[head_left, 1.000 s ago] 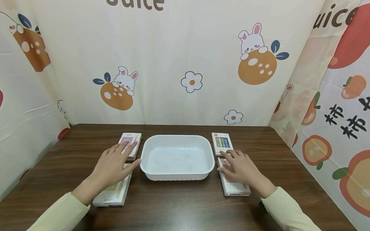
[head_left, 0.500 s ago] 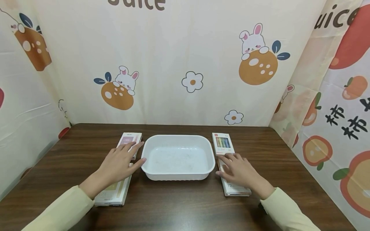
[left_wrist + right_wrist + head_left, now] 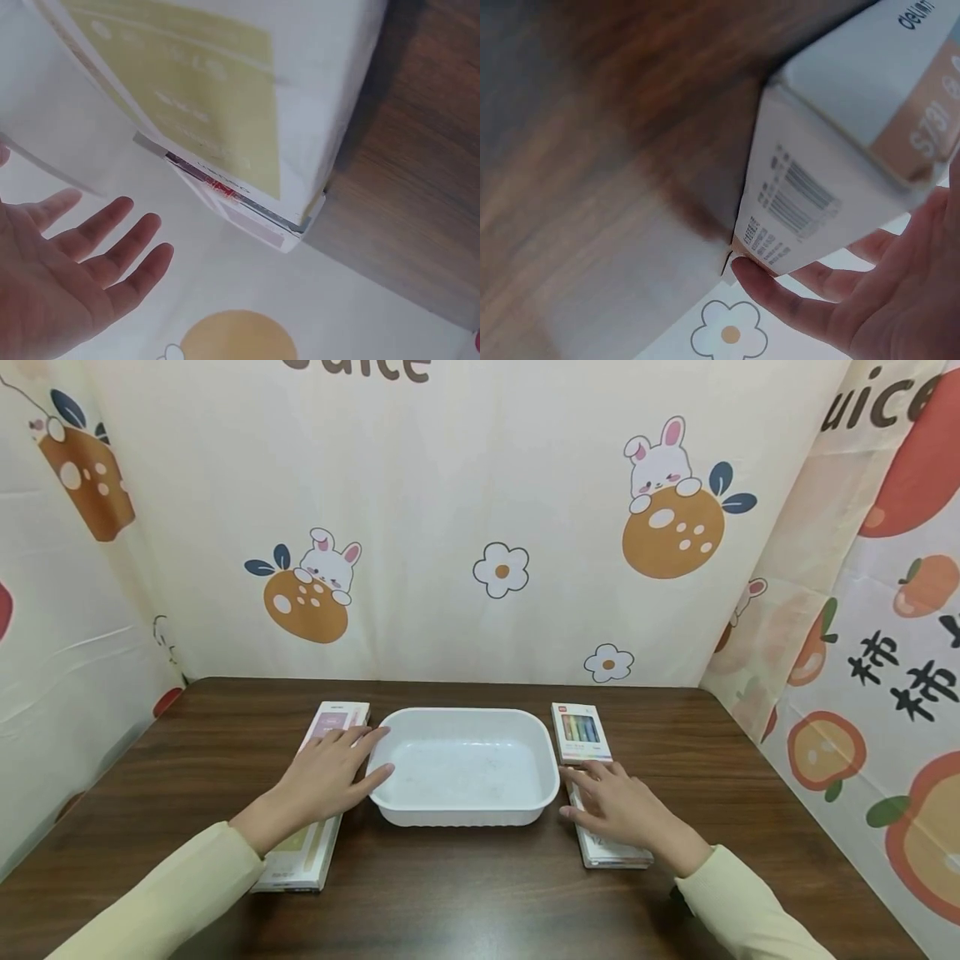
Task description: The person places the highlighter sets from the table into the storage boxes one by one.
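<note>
My left hand [image 3: 322, 777], fingers spread, lies over the left rim of a white plastic tray [image 3: 465, 818]. In the left wrist view, that hand [image 3: 82, 285] holds nothing and is apart from the boxes. Partly beneath it lie a white box with a yellow-green panel [image 3: 303, 860] and a box with a lilac panel [image 3: 332, 722]. Above a white box marked 12 [image 3: 615, 853], my right hand [image 3: 622, 806] has its fingers loosely bent. In the right wrist view, one fingertip [image 3: 750, 271] is at the corner of a white box with a barcode [image 3: 802, 199].
A box picturing coloured sticks [image 3: 581, 735] lies beyond my right hand, beside the tray. The brown wooden table [image 3: 450, 893] ends at a printed curtain [image 3: 420, 610] at the back, and more printed cloth [image 3: 862, 710] hangs at the right.
My left hand has moved right, from over the left boxes to the tray's rim. My right hand has drawn back slightly from the far right box.
</note>
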Available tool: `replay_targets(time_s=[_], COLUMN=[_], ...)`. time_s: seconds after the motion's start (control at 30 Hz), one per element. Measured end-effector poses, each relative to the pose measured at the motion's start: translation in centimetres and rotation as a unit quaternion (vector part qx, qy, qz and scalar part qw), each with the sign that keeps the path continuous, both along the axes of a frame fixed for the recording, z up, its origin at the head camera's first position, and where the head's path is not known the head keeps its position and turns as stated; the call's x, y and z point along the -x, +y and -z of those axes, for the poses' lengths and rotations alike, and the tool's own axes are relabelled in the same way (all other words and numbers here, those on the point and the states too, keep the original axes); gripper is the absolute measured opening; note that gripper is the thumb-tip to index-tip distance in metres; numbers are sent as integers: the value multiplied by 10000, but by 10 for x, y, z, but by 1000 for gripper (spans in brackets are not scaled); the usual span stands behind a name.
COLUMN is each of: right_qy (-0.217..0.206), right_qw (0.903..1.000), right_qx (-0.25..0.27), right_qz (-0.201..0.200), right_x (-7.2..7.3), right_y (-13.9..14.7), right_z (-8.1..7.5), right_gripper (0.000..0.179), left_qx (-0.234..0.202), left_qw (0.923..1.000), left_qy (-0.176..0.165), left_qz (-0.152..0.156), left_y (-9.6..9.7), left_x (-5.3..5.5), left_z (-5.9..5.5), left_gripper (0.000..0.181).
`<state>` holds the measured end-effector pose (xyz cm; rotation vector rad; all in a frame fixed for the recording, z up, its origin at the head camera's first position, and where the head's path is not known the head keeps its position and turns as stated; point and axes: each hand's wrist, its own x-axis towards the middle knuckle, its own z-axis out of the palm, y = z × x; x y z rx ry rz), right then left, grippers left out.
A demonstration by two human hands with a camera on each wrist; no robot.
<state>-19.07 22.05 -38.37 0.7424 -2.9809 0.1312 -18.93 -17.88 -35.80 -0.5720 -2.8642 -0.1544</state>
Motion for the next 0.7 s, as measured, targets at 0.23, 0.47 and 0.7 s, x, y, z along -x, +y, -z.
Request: replay_targets(time_s=[0.23, 0.47, 0.7], right_qy=[-39, -39, 96], right_qw=[10000, 9998, 9997], right_qx=[-39, -173, -177], right_qz=[-54, -49, -121], right_x=[0, 0, 2], right_y=[0, -1, -2], right_z=[-1, 0, 1], right_gripper=[57, 56, 48], left_qx=[-27, 29, 80], left_qw=[10000, 9999, 9998], left_qy=[-73, -30, -36], left_qz=[49, 112, 154], left_y=[3, 5, 5], left_x=[4, 6, 8], left_z=[0, 0, 2], left_gripper=[58, 51, 48])
